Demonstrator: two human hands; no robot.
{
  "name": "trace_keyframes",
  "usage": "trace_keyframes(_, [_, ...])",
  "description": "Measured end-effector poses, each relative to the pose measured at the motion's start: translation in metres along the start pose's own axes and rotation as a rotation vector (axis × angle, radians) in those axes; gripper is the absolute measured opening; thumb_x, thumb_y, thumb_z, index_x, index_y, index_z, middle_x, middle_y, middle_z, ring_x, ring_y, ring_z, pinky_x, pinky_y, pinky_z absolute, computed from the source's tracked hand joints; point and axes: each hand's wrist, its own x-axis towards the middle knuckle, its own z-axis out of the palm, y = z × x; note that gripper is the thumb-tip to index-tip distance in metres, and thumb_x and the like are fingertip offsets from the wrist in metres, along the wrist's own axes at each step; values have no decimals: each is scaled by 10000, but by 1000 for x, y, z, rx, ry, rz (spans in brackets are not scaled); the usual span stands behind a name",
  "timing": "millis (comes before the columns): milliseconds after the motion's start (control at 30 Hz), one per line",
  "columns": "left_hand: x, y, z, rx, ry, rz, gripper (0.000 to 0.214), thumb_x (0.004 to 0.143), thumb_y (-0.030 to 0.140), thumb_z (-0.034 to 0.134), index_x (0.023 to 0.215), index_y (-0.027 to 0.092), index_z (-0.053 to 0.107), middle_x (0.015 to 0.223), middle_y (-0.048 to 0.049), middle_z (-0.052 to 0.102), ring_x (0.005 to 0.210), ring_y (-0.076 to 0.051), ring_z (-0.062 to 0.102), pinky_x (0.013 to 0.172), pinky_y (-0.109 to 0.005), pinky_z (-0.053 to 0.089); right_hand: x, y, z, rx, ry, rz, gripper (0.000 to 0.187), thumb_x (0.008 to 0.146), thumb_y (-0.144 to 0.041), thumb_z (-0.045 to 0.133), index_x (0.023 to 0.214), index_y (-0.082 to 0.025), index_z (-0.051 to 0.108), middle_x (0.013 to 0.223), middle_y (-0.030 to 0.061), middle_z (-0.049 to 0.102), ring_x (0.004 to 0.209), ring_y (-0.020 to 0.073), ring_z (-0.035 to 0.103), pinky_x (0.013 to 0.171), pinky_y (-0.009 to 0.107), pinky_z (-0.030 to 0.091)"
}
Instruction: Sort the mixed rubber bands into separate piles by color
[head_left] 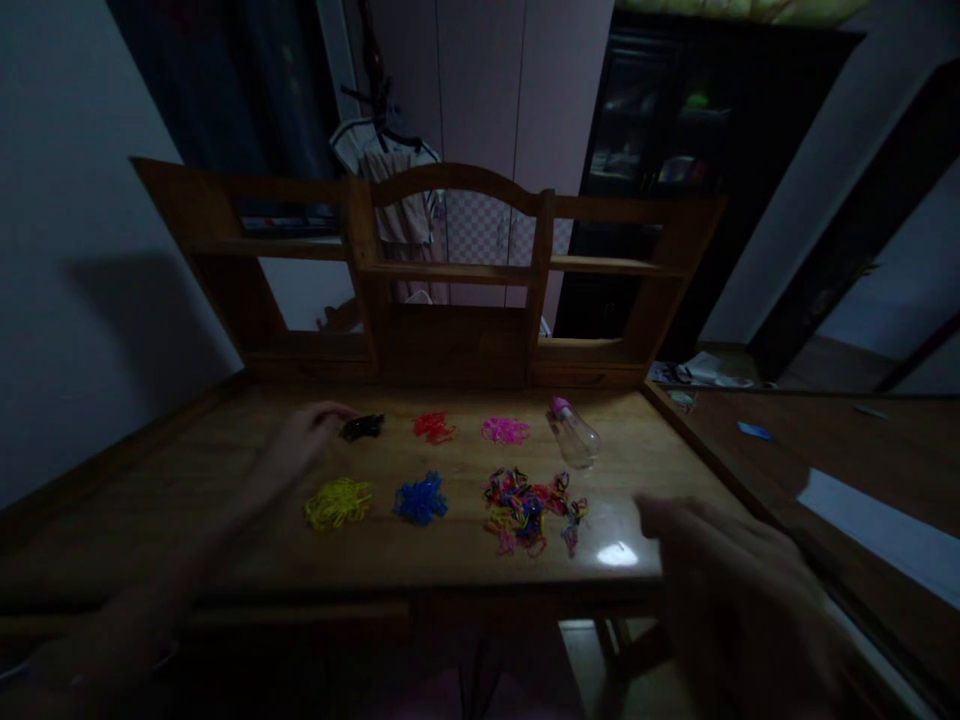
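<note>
The left hand [311, 432] is at black bands [364, 427] on the worktop [466, 462], left of red bands [433, 428]; the blurred right hand [724, 550] hovers right of mixed bands [527, 508]. Neither hand's grip can be told.

Left hand [309, 432] reaches farther forward than right hand [724, 548].

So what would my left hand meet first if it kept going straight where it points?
Most likely the black bands, right by your left hand; the dim picture leaves unclear whether they touch.
</note>
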Motion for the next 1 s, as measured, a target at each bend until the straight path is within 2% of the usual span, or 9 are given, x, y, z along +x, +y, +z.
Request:
trace_keyframes(33, [-17, 19, 0, 15, 6, 78, 258, 819, 291, 499, 939, 195, 707, 993, -46, 708, 990, -252, 624, 981, -408, 444, 3, 11, 10, -40, 42, -3, 412, 889, -117, 525, 1278, -250, 551, 720, -5, 657, 545, 137, 590, 548, 245, 460])
trace_keyframes(100, [-63, 61, 12, 12, -67, 229, 261, 883, 327, 478, 978, 221, 697, 1068, -43, 682, 1016, -239, 615, 971, -395, 448, -2, 35, 27, -129, -5, 117, 349, 902, -119, 535, 1235, -217, 572, 723, -6, 649, 510, 110, 557, 555, 236, 430])
trace_keyframes(200, [-144, 118, 50, -67, -300, 418, 253, 922, 266, 452, 996, 253, 694, 1084, -43, 660, 1019, -206, 616, 929, -350, 477, -34, 61, 38, -147, -103, 435, 287, 964, -243, 469, 1230, -186, 561, 627, -31, 563, 474, 113, 515, 500, 233, 376])
trace_keyframes(267, [-184, 144, 80, -167, -406, 483, 303, 932, 193, 426, 1099, 266, 667, 1116, -48, 647, 1048, -181, 607, 929, -314, 482, -60, 64, 36, -109, -192, 574, 317, 981, -298, 424, 1258, -179, 525, 661, -23, 565, 511, 127, 530, 512, 237, 382])
trace_keyframes(333, [-203, 157, 105, -255, -435, 483, 326, 936, 160, 416, 1124, 263, 662, 1114, -54, 649, 1053, -170, 609, 941, -301, 480, -79, 56, 31, -69, -242, 674, 322, 985, -321, 401, 1258, -186, 508, 683, -20, 565, 539, 136, 544, 537, 243, 401])
trace_keyframes(500, [-185, 149, 136, -318, -402, 331, 317, 955, 193, 392, 1031, 228, 697, 981, -75, 694, 961, -189, 659, 898, -317, 507, -86, 30, 28, -35, -324, 768, 253, 951, -362, 453, 1118, -215, 572, 813, 21, 610, 697, 172, 612, 657, 278, 452])
trace_keyframes(700, [-157, 110, 143, -248, -383, 176, 263, 937, 296, 450, 969, 233, 703, 985, -67, 728, 913, -203, 679, 816, -293, 518, -60, 26, 62, 25, -425, 854, 222, 935, -347, 467, 870, -204, 623, 888, 55, 605, 769, 186, 624, 722, 301, 471])
trace_keyframes(867, [-157, 87, 145, -223, -506, 69, 285, 926, 341, 437, 951, 268, 712, 974, -28, 742, 871, -179, 686, 779, -237, 513, -36, 22, 93, 290, -420, 825, 247, 955, -310, 443, 982, -211, 668, 961, 64, 616, 891, 192, 620, 783, 293, 474])
trace_keyframes(1000, [-153, 82, 138, -215, -611, 112, 253, 904, 317, 468, 952, 293, 715, 1002, -6, 735, 909, -176, 668, 811, -231, 495, -32, 28, 87, 413, -353, 909, 297, 966, -346, 443, 1158, -230, 637, 988, 55, 630, 870, 182, 622, 758, 285, 483])
